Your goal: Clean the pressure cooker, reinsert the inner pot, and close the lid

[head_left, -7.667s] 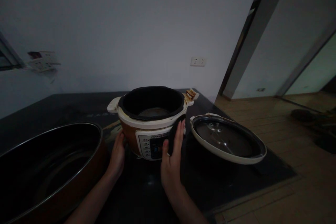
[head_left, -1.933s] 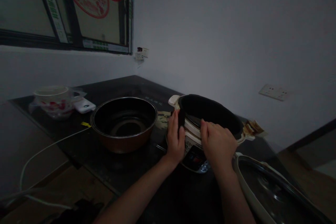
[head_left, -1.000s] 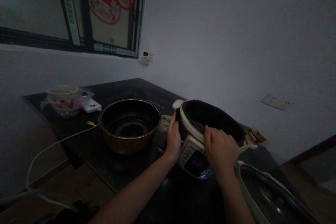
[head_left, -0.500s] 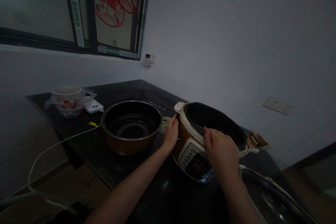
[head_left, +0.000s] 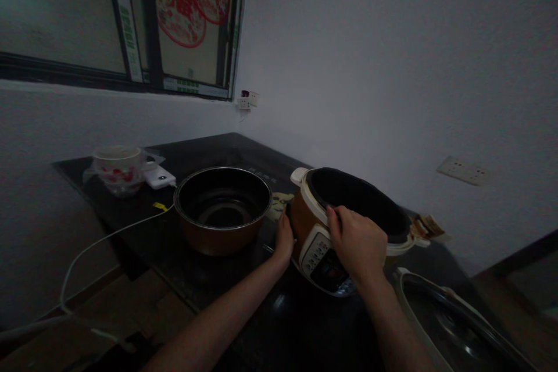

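An electric cooker [head_left: 300, 215] with a brown body, white rim and front button panel stands without a lid on the dark table. My left hand [head_left: 285, 237] lies along its left side, fingers stretched out against the body. Over the cooker's front rim, my right hand [head_left: 358, 243] is closed, knuckles up; the fingertips are hidden on the inside. Left of the cooker sits a wide brown pot [head_left: 222, 238] with a black interior, close to my left hand but apart from it. A glass lid [head_left: 449, 319] with a pale rim lies at the lower right.
On the table's left part stand a cup [head_left: 117, 168] wrapped in plastic and a white device [head_left: 159, 177] with a cable [head_left: 108, 236]. A brownish crumpled thing [head_left: 427, 226] is behind the cooker's right handle. Walls bound the table behind.
My left hand has slid down a little along the cooker's side. My right hand has shifted slightly left along the rim. The pot and the lid stay put.
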